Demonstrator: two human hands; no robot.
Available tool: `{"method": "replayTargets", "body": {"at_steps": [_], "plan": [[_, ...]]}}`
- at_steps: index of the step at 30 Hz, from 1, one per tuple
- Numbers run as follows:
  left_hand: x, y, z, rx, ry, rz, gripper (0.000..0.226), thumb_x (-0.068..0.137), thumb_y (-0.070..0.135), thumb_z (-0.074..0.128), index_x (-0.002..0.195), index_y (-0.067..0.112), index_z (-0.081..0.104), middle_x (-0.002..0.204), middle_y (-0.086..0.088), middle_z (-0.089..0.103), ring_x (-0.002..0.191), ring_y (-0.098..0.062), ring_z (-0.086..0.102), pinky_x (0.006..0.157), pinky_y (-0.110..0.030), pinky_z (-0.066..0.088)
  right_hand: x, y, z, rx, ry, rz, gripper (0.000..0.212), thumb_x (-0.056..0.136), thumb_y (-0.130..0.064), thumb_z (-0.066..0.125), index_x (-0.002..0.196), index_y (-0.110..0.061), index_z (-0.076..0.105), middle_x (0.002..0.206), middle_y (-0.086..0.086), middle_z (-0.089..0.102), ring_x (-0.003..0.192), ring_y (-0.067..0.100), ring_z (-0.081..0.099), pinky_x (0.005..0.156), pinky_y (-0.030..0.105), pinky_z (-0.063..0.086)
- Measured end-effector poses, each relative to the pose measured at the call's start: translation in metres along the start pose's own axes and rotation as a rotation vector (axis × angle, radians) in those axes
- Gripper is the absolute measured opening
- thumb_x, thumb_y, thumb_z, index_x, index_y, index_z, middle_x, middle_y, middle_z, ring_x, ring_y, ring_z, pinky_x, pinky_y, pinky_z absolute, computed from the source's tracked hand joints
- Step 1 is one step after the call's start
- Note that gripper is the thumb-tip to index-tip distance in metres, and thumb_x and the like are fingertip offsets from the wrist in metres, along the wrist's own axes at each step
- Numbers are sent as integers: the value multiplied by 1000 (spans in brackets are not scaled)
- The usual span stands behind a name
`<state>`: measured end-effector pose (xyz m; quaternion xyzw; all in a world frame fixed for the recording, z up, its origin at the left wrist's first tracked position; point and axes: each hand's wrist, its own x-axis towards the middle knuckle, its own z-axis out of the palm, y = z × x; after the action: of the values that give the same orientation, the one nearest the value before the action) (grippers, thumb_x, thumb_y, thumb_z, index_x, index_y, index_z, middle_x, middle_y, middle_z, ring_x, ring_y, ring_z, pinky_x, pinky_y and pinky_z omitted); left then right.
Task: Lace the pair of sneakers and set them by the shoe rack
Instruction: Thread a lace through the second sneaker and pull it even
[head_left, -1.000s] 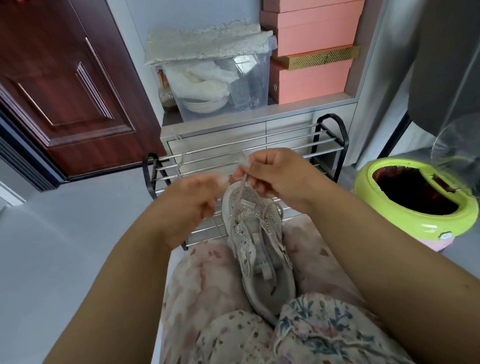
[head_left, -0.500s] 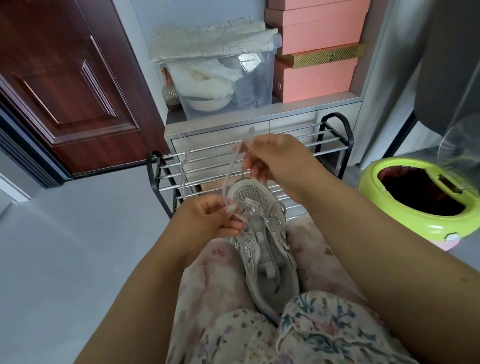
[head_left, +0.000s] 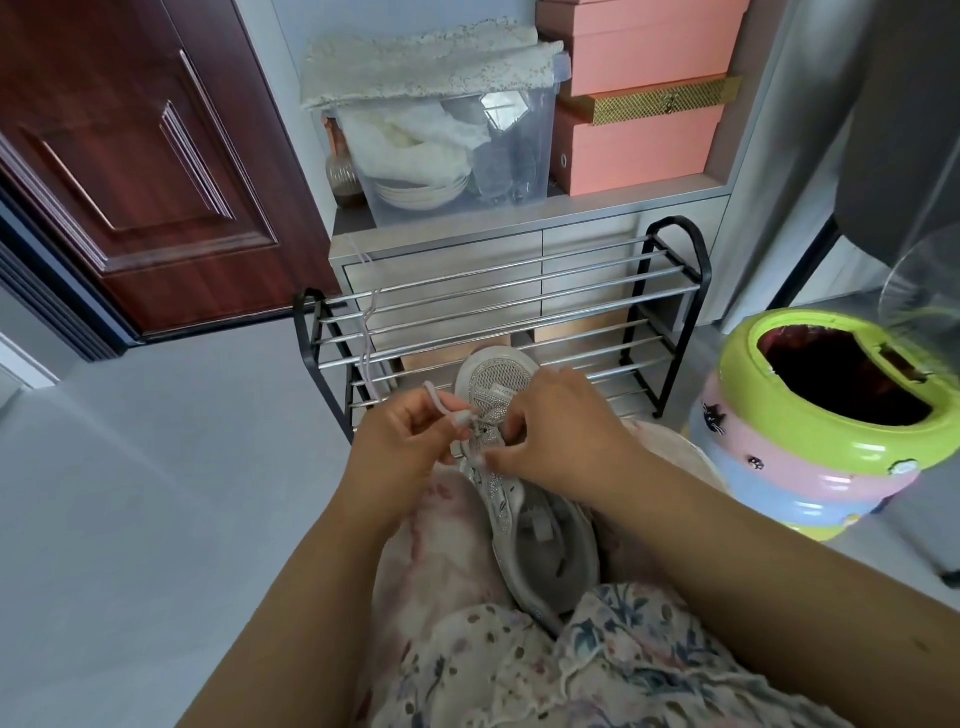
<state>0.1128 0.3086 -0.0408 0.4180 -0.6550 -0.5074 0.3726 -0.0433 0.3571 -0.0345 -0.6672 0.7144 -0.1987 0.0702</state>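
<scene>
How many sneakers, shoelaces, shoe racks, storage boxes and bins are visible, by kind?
Sneaker: 1
Shoelace: 1
Shoe rack: 1
Pink boxes: 3
Gold box: 1
Clear storage bin: 1
Green-topped bin: 1
Total: 9

I see one pale grey mesh sneaker (head_left: 524, 499) on the lap, toe toward the black-framed shoe rack (head_left: 519, 312), its whitish lace (head_left: 441, 408) pinched at the eyelets.
</scene>
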Motion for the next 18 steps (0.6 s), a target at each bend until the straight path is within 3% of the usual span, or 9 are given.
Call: {"method": "replayTargets", "body": {"at_steps": [8,15,18], "plan": [[3,-6,2,151,42,63,10,79,2,74,83,11,71,76,-5,69,61,2,59,51,-14,49,4,4,3,128,-39,61,32,64,-51,78,54,-28,57,66,-5,55,75,19,53,71,29,45],[5,-11,-3,306,72,144,25,79,8,75,78,32,68,78,10,70,71,-1,65,69,-16,52,4,3,3,132,-39,67,25,65,-42,80,57,-27,61,63,-9,56,76,16,54,69,25,38],[3,-10,0,285,90,149,25,79,7,75,76,31,67,77,7,70,66,-2,65,60,-16,54,3,2,2,134,-31,72,24,65,-41,80,59,-26,63,65,-7,58,78,17,56,68,25,39]]}}
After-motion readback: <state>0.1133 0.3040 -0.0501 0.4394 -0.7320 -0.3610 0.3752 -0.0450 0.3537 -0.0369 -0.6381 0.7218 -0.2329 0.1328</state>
